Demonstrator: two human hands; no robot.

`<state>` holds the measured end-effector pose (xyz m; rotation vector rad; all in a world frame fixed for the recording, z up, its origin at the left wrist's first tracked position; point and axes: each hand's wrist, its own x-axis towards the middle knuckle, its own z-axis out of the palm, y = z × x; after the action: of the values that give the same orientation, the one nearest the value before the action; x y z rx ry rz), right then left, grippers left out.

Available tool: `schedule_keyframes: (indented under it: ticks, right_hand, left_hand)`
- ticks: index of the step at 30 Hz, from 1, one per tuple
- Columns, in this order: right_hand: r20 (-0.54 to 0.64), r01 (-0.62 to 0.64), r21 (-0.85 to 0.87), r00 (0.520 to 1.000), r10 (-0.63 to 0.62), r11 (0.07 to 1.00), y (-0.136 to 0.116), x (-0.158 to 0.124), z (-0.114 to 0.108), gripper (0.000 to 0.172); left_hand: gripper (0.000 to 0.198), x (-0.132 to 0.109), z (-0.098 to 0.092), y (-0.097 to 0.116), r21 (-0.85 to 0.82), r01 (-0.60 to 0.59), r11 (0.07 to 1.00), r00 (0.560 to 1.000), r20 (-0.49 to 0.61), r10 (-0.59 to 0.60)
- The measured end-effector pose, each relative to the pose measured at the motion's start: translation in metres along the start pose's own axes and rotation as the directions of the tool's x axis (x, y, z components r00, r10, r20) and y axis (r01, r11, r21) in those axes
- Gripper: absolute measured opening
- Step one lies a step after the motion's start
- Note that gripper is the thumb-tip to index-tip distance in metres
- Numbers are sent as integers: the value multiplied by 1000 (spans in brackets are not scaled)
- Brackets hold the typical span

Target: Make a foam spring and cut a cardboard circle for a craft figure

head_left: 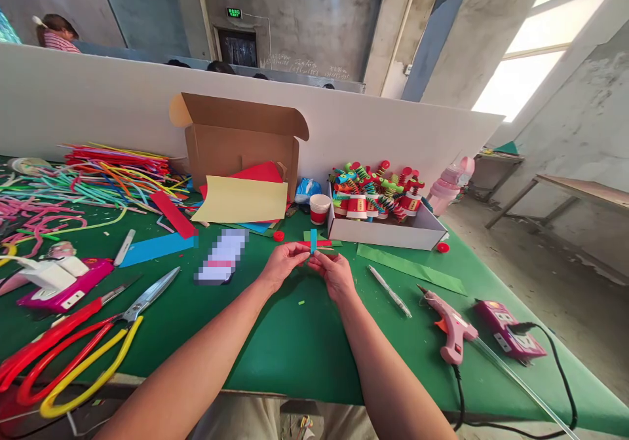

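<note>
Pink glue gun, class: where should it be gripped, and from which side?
Grip the pink glue gun by its handle, likely best from the near side of the green table: it lies on its side, handle towards that edge, nozzle pointing away, glue stick jutting out behind.

Single head-worn view, facing forward and down, left hand (287, 262) and right hand (335, 271) near centre, green table (295, 342) close below, grey wall (314, 11) seemingly far off

Passage over tabletop (295, 348) between forearms (211, 345); scissors (149, 294) obstruct left; pen (390, 291), glue gun (455, 329) obstruct right; white box (388, 232) beyond right hand (335, 271).
</note>
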<state>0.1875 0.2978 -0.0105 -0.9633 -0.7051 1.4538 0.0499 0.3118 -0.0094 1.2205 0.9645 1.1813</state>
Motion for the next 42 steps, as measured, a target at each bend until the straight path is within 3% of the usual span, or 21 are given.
schedule_keyframes:
  ticks: [14,30,35,42]
  right_hand:
    - [22,-38,38,999,38,999,3,1,-1,34]
    - [45,16,-28,999,-14,999,3,-1,-1,30]
    - [46,17,-72,999,-14,997,2,-2,0,31]
    - [70,-14,-157,997,25,988,0,-6,4,35]
  left_hand:
    - [30,1,0,-2,1,6,1000,1000,-4,-6]
    - [27,-2,0,1,-22,31,999,1000,3,-31]
    - [32,-2,0,6,-81,23,996,997,-67,-29]
    - [32,-1,-2,6,1,-12,1000,994,-107,12]
